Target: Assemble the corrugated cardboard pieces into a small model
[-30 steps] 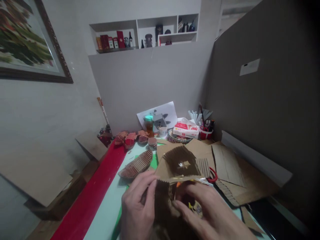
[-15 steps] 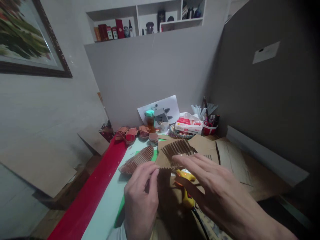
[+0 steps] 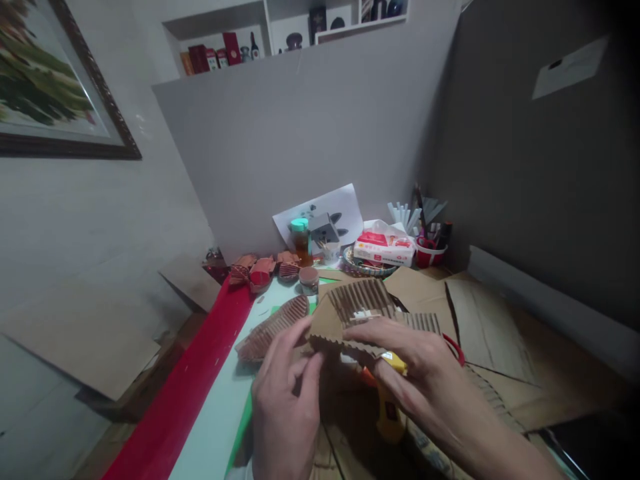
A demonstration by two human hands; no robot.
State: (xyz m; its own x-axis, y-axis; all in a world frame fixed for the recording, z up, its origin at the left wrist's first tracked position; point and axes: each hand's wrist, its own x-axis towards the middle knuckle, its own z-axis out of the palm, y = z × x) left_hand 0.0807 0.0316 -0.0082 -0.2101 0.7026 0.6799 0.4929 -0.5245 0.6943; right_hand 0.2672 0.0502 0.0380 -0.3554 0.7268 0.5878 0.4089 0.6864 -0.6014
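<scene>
Corrugated cardboard piece [image 3: 363,313] above glue gun [image 3: 387,400]; cardboard boat [image 3: 273,327] left

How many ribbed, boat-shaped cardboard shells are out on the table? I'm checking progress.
2 that I can tell: one brown ribbed cardboard shell lying on the pale green table left of the hands, one held by both hands. The small reddish pieces behind may be more.
</scene>
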